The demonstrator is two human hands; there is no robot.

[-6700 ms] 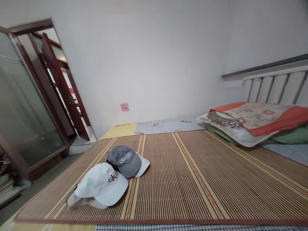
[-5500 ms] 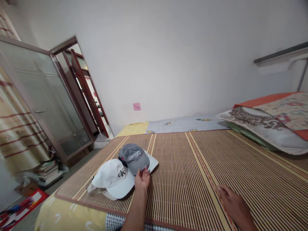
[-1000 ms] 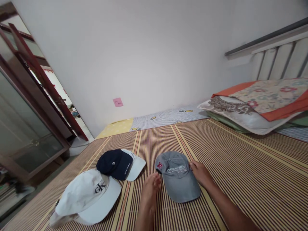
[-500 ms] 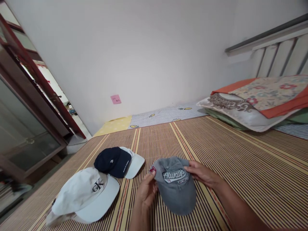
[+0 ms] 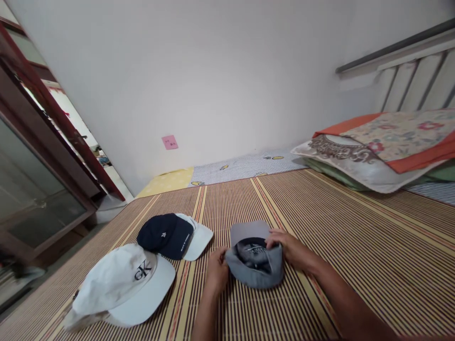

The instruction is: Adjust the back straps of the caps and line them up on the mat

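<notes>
A grey baseball cap (image 5: 256, 279) is held low over the striped mat, its hollow inside facing me and its brim pointing away. My left hand (image 5: 216, 270) grips the cap's left edge. On the opposite side my right hand (image 5: 287, 246) pinches the rim near the brim, fingers partly inside. To the left lies a white cap (image 5: 103, 279) with black "CK" letters, brim towards the right. Behind it a navy cap (image 5: 161, 234) rests over another white cap (image 5: 202, 240), of which mostly the brim shows.
The striped bamboo mat (image 5: 320, 222) covers the bed up to a white wall (image 5: 220, 71) bearing a pink note (image 5: 169, 142). Stacked pillows (image 5: 391, 147) lie at the right, by a slatted headboard (image 5: 419, 80). A glass-fronted cabinet (image 5: 39, 203) and doorway stand left.
The grey cap has turned over between my hands: its lettered front and brim faced me before, and now its inside shows with the brim away from me.
</notes>
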